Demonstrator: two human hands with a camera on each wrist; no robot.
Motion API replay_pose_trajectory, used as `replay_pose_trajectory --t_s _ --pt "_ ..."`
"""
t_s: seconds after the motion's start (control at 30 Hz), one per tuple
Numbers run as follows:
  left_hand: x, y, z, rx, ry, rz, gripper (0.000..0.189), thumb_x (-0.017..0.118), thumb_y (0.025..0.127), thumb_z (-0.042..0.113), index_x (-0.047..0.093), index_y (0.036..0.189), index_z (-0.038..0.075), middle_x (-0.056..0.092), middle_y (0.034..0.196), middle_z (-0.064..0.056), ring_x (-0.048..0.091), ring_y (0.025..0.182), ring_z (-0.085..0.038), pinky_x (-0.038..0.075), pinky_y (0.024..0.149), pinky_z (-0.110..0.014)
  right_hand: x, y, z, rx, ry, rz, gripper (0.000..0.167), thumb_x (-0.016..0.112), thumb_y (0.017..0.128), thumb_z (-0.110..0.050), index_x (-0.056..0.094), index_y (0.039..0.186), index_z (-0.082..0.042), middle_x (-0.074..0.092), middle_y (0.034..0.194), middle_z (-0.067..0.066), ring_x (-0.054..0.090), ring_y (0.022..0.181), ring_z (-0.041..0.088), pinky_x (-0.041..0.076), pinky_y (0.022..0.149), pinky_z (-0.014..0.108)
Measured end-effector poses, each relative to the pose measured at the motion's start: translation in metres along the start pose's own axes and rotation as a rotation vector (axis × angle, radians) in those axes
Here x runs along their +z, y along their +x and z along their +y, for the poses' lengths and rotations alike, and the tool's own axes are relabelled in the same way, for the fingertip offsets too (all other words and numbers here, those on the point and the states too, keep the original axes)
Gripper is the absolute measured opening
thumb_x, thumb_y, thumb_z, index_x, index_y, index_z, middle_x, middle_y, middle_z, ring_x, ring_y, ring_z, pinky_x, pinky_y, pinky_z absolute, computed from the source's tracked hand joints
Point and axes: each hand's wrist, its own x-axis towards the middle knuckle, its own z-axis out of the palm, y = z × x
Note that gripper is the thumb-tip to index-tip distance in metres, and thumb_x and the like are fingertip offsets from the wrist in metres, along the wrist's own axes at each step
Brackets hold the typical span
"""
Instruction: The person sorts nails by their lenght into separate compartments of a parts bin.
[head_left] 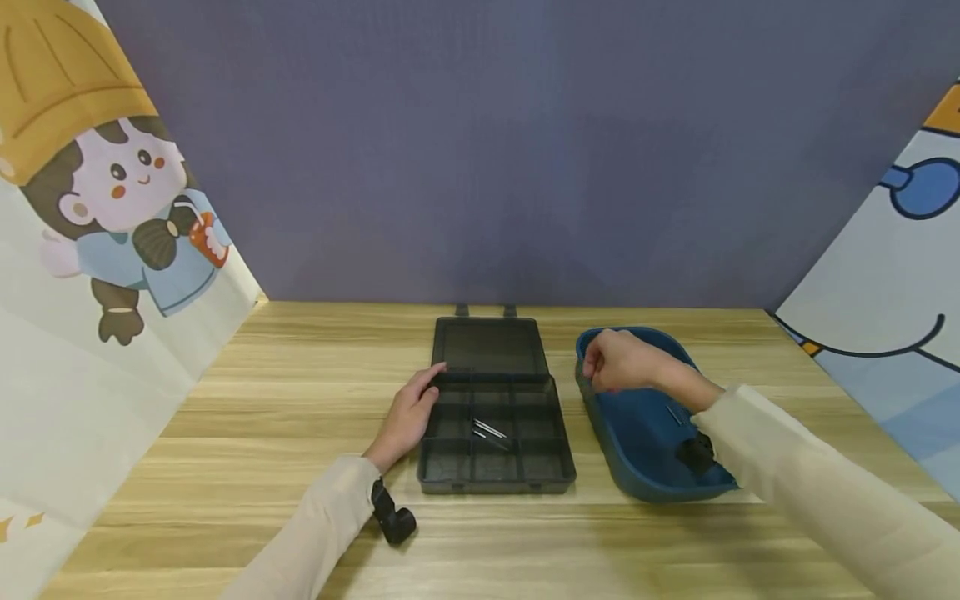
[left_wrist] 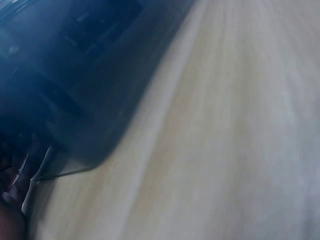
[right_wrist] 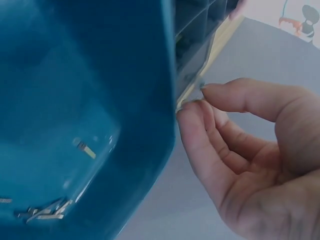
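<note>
Left hand (head_left: 406,415), fingers relaxed, touches dark plastic compartment box (head_left: 497,486). Right hand (head_left: 627,360) at blue oblong plastic bin (head_left: 637,429), fingers curled close, hold unclear. Thin silver metal pieces (head_left: 491,428) in both; sorting seems underway; next needs secure pinch.

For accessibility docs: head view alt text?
A human left grip rests at the edge of an open, translucent black plastic compartment box holding thin silvery metal pieces; the right grip is near a rounded blue plastic basin on a wood-grain table.
</note>
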Motion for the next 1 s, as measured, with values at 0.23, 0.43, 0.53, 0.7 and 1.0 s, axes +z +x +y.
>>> replay_pose_trajectory --t_s 0.23,0.43,0.53,0.7,1.0 --pt "-0.001 -0.003 -0.002 0.062 0.027 0.020 0.040 0.040 0.096 0.004 0.050 0.135 -0.002 0.056 0.130 -0.018 0.046 0.128 -0.037 0.038 0.104 -0.052 -0.008 -0.006 0.015 0.020 -0.008 0.025 0.016 0.059 0.083 0.000 0.062 0.099 0.004 0.065 0.083 0.009 0.056 0.061 0.014 0.048 0.058 0.027" --pt "-0.001 0.000 0.000 -0.027 0.010 -0.003 0.041 0.041 0.097 0.001 0.048 0.137 -0.001 0.054 0.135 -0.017 0.042 0.133 -0.034 0.033 0.109 -0.052 -0.011 -0.007 0.029 0.010 0.004 0.054 0.014 0.061 0.079 0.001 0.062 0.093 0.005 0.062 0.074 0.007 0.054 0.057 0.013 0.048 0.055 0.028" --pt "0.000 0.000 0.001 -0.030 0.006 -0.001 0.041 0.041 0.097 0.002 0.048 0.137 -0.001 0.053 0.135 -0.016 0.042 0.133 -0.033 0.033 0.109 -0.051 -0.011 -0.007 0.038 0.004 0.024 0.062 0.017 0.060 0.077 0.003 0.061 0.093 0.008 0.060 0.070 0.006 0.051 0.055 0.011 0.046 0.054 0.027" --pt "0.000 0.000 0.002 -0.026 0.007 0.005 0.041 0.041 0.097 0.002 0.048 0.137 -0.001 0.054 0.135 -0.016 0.043 0.133 -0.033 0.033 0.109 -0.051 -0.011 -0.005 0.051 0.008 0.007 0.081 0.018 0.062 0.076 0.002 0.060 0.093 0.009 0.058 0.067 0.005 0.049 0.055 0.011 0.045 0.055 0.028" --pt "0.000 -0.001 0.002 -0.009 0.018 0.002 0.041 0.042 0.097 0.001 0.048 0.137 -0.002 0.054 0.134 -0.017 0.043 0.132 -0.034 0.034 0.108 -0.051 -0.008 -0.001 0.069 0.075 -0.021 0.095 0.021 0.064 0.076 0.000 0.059 0.095 0.008 0.055 0.072 0.006 0.046 0.057 0.013 0.042 0.057 0.028"
